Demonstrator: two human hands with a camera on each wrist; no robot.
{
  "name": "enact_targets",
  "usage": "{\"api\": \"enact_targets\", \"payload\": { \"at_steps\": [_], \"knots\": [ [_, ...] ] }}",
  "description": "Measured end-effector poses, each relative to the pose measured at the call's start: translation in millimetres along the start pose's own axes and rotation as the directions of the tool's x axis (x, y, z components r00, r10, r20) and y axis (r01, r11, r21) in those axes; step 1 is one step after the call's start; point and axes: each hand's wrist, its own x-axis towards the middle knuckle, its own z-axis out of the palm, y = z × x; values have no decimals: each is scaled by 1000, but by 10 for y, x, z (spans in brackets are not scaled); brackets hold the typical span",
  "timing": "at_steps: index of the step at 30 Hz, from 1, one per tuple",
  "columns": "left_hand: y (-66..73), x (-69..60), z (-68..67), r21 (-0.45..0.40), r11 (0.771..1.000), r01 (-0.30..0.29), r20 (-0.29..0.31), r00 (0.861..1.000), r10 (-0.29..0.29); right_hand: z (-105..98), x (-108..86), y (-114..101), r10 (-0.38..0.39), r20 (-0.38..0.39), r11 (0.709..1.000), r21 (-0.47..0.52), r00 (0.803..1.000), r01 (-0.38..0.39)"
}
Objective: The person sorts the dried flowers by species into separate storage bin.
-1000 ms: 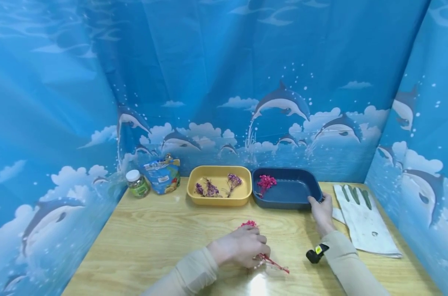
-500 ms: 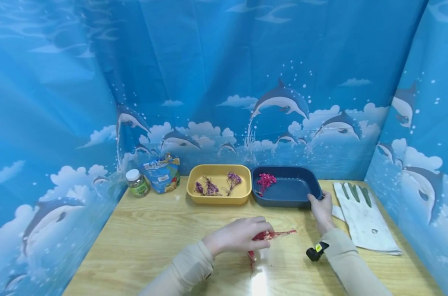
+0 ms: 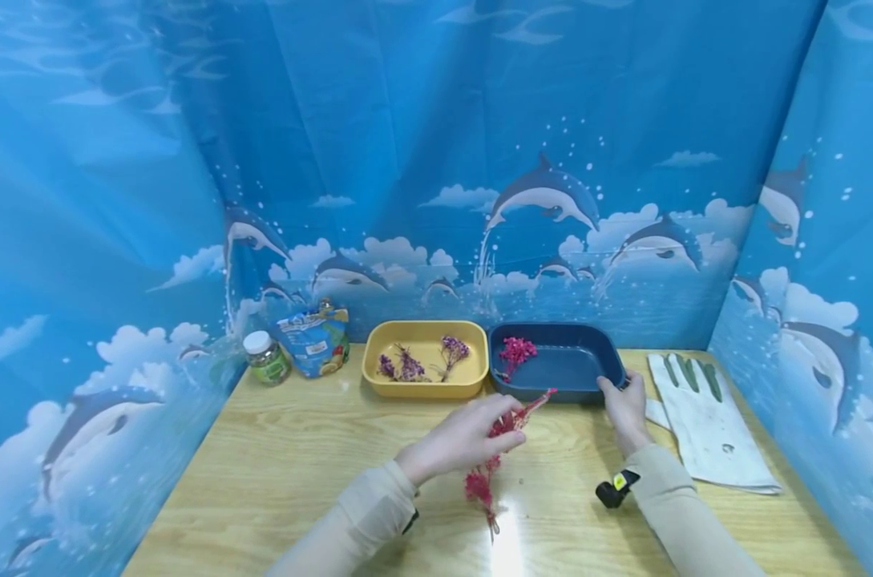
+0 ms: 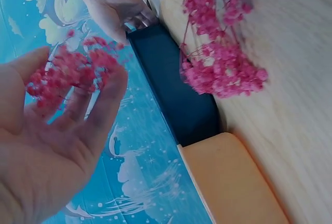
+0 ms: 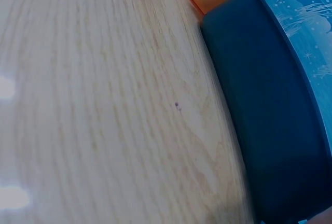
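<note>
My left hand (image 3: pixel 459 442) holds a sprig of pink dried flowers (image 4: pixel 72 71) above the table, its stem angled up toward the navy-blue tray (image 3: pixel 569 362). Thumb and fingers curl round the blossoms in the left wrist view. Below that hand, another pink dried flower sprig (image 3: pixel 479 486) lies on the wood. At the tray's front right corner, my right hand (image 3: pixel 627 413) grips the rim, thumb on the near side. One pink flower sprig (image 3: pixel 515 354) lies in the left part of that tray. The right wrist view shows mostly the tray's outer wall (image 5: pixel 270 105).
A yellow tray (image 3: pixel 425 391) with several purple dried flower sprigs (image 3: pixel 410 367) adjoins the blue one. A white-lidded jar (image 3: pixel 266 358) and a blue pouch (image 3: pixel 315 343) stand at the back left. White gloves (image 3: pixel 717 441) with green fingertips lie at the right. Dolphin-print sheets enclose the table.
My left hand has lifted a pink sprig off the table and swung its stem up toward the blue tray, uncovering another sprig beneath. The right hand stays on the tray's corner.
</note>
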Motion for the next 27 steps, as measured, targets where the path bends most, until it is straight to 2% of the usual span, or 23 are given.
{"api": "enact_targets", "payload": {
  "at_steps": [7, 14, 21, 27],
  "knots": [
    [64, 248, -82, 38, 998, 47, -108, 993, -43, -32, 9, -5, -4, 8, 1000, -20, 1000, 4],
    [82, 565, -186, 21, 994, 105, -209, 973, -99, -8, 8, -3, -11, 3, 1000, -5, 1000, 11],
    [66, 875, -246, 59, 985, 161, -240, 960, -143, -24, 18, 1, -7, 8, 1000, -17, 1000, 7],
    [15, 1099, -210, 110, 974, 200, -245, 955, -168, -42, 21, -10, -16, 20, 1000, -10, 1000, 16]
  ]
}}
